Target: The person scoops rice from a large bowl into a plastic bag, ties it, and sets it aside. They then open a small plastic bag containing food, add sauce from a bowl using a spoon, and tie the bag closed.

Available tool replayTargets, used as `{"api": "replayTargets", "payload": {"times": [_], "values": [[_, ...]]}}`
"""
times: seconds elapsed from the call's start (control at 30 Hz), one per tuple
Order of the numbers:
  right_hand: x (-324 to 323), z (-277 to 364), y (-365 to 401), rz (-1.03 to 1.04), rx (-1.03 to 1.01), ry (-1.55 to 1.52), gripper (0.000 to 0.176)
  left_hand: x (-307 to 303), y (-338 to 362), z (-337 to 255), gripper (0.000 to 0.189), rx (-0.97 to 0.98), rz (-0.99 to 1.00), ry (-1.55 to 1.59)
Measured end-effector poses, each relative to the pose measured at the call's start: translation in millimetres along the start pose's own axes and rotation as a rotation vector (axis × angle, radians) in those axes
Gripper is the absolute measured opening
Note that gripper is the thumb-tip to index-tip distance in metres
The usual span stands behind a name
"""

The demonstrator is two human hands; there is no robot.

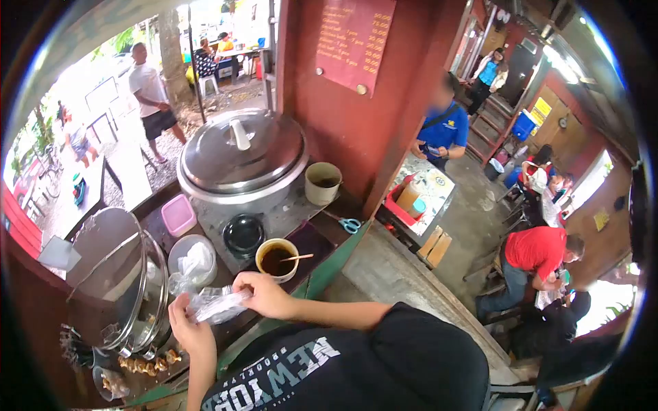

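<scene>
A transparent plastic bag (219, 307) is stretched between my two hands over the front of the counter. My left hand (192, 330) pinches its left end, and my right hand (266, 296) grips the right end with bent fingers. What the bag contains, if anything, I cannot make out. Just beyond my right hand stands a bowl of dark brown sauce (277, 260) with a wooden-looking handle resting in it. A whitish tub (192, 260) holding crumpled plastic bags is beyond my left hand. Skewered food (149, 363) lies at the lower left.
A large lidded pot (243, 154) stands at the back, beside a cream container (323, 183). Black dishes (244, 234), a pink container (179, 215) and blue-handled scissors (350, 225) are on the counter. A glass-sided case (140, 288) borders the left. Several people are around.
</scene>
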State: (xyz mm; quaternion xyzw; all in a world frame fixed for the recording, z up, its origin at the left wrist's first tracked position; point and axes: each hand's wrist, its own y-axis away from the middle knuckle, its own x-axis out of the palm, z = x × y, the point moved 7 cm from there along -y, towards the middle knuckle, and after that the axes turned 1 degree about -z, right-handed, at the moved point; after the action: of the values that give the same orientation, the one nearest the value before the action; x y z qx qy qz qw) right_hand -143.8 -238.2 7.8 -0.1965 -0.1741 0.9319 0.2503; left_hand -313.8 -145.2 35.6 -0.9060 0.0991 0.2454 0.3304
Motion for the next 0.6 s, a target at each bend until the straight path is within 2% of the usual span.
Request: {"api": "replayTargets", "payload": {"times": [0.1, 0.17, 0.23, 0.27, 0.3, 0.33, 0.43, 0.47, 0.5, 0.53, 0.57, 0.6], "values": [[-5.6, 2.0, -3.4, 0.028, 0.002, 0.228, 0.013, -2.5, 0.9, 5.8, 0.039, -0.004, 0.027, 0.003], [-6.7, 2.0, -8.4, 0.033, -0.001, 0.341, 0.017, -3.6, 3.7, -3.9, 0.038, 0.021, 0.055, -0.049], [-7.8, -7.7, -10.3, -0.008, 0.081, 0.146, 0.019, -3.0, 4.0, -9.5, 0.040, -0.012, 0.049, 0.013], [-2.0, -16.4, -10.3, 0.013, 0.174, -0.146, 0.021, -5.0, 1.9, -16.0, 0.041, 0.040, -0.008, -0.005], [3.6, -24.9, -11.7, 0.032, 0.261, -0.433, 0.022, -1.2, 0.6, -8.0, 0.041, -0.029, 0.015, 0.056], [8.7, -29.7, -12.7, 0.107, 0.259, -0.592, 0.019, 3.1, 1.9, 3.4, 0.040, -0.100, 0.040, 0.115], [18.8, -16.6, -7.2, 0.226, 0.558, -1.254, 0.017, 11.3, 4.2, 28.5, 0.034, -0.248, 0.122, 0.276], [22.6, -21.3, -5.8, 0.306, 0.502, -1.355, 0.012, 14.3, 5.6, 34.4, 0.033, -0.277, 0.152, 0.366], [22.7, -17.8, -6.4, 0.358, 0.441, -1.330, 0.005, 17.3, 6.7, 39.8, 0.032, -0.304, 0.176, 0.457], [15.1, -16.4, -8.1, 0.437, 0.300, -0.846, 0.004, 24.0, 11.9, 49.6, 0.031, -0.440, 0.223, 0.670], [7.6, -2.7, -11.2, 0.499, 0.153, -0.368, 0.004, 24.1, 11.6, 46.1, 0.032, -0.472, 0.228, 0.762], [4.0, 5.4, -12.0, 0.398, 0.080, -0.093, 0.006, 22.6, 12.8, 40.1, 0.033, -0.514, 0.222, 0.844]]}}
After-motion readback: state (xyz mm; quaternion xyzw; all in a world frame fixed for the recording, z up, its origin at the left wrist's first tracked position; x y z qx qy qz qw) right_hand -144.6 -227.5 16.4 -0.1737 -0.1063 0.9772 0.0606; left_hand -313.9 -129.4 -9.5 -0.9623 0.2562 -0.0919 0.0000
